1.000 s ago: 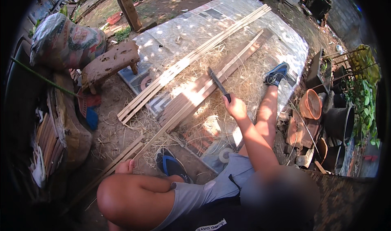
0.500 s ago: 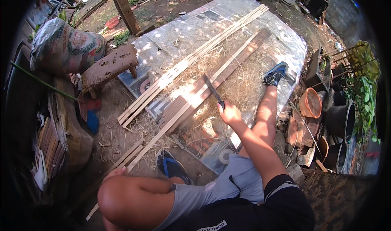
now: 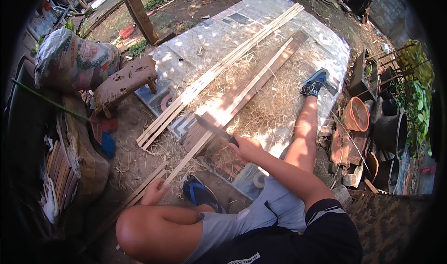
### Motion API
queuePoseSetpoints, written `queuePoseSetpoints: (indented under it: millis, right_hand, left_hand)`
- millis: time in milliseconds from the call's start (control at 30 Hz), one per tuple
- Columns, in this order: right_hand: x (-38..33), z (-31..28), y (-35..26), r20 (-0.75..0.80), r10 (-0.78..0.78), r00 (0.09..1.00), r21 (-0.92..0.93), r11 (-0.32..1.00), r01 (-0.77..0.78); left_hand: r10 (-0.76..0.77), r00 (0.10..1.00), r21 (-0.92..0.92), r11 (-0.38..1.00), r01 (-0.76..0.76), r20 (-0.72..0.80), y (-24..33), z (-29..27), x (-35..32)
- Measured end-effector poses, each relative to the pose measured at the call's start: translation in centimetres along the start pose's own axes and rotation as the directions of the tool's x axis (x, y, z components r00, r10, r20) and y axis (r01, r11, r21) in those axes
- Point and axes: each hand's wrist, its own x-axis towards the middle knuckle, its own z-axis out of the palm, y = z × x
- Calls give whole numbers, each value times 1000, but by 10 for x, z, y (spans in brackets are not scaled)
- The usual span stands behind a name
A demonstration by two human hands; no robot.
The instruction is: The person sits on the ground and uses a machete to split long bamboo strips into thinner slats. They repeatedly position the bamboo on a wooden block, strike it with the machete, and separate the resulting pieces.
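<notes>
My right hand (image 3: 247, 147) grips the handle of a long dark knife (image 3: 212, 128), whose blade lies across a long pale bamboo strip (image 3: 228, 117). That strip rests on a brown wooden plank (image 3: 253, 85) running toward the upper right. My left hand (image 3: 153, 194) holds the strip's near end low by my bent knee. A bundle of several more pale bamboo strips (image 3: 219, 71) lies to the left of the plank on a plastic sheet (image 3: 209, 36). Dry straw-like shavings (image 3: 274, 106) are heaped around the plank.
A brown wooden stool (image 3: 125, 80) and a stuffed patterned sack (image 3: 70, 61) sit at left. Pots and an orange basket (image 3: 357, 115) crowd the right edge. My blue sandalled feet (image 3: 314, 82) rest beside the shavings. A wooden post (image 3: 137, 10) stands at the back.
My right hand has drawn the knife down along the strip, toward me and to the left. My left hand stays at the strip's near end.
</notes>
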Motion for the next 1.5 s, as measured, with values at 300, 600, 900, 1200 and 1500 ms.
queuePoseSetpoints:
  millis: [300,600,900,1200,1500]
  right_hand:
    - [43,-55,83,-441,399,804,91,911,-402]
    - [10,-18,8,-44,96,994,2,995,-96]
    - [17,-23,32,-155,-53,986,-187,982,23]
    - [7,5,1,-92,225,970,135,968,-212]
    - [11,-12,21,-232,111,966,-64,990,-128]
  left_hand:
    - [-75,993,318,943,101,-92,73,-2,0]
    - [-187,971,-51,979,197,148,13,-12,6]
    - [-198,961,-256,935,245,196,-2,-31,-24]
    - [239,938,347,927,-144,-250,70,32,34]
    - [222,952,613,788,-46,-213,72,35,39]
